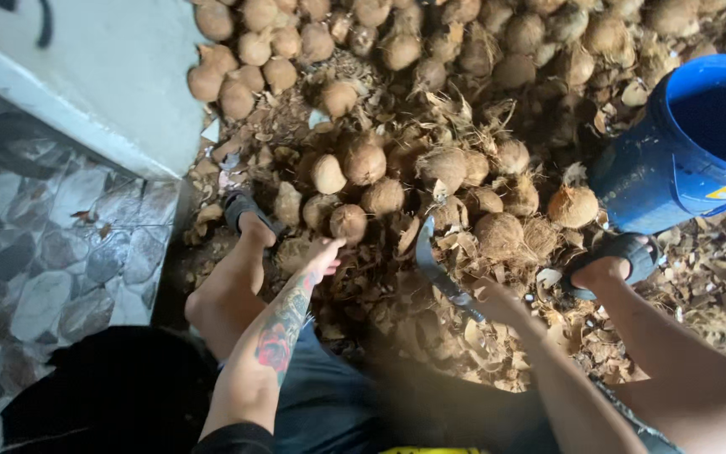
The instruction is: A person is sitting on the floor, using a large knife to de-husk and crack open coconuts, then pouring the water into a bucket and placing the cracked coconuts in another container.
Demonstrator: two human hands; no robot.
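A big heap of brown husked coconuts (430,92) covers the ground ahead of me. My left hand (323,255), on a tattooed forearm, reaches down with fingers spread toward a coconut (348,222) at the near edge of the heap and holds nothing. My right hand (489,303) grips the handle of a curved dark blade (428,256), whose tip points up toward the pile. My two sandalled feet (245,214) rest among the husk scraps on either side.
A blue plastic barrel (682,151) stands at the right, open at the top. A pale concrete step (102,76) and stone-patterned floor (35,252) lie at the left. Dry husk fibres and shell pieces (716,286) litter the ground.
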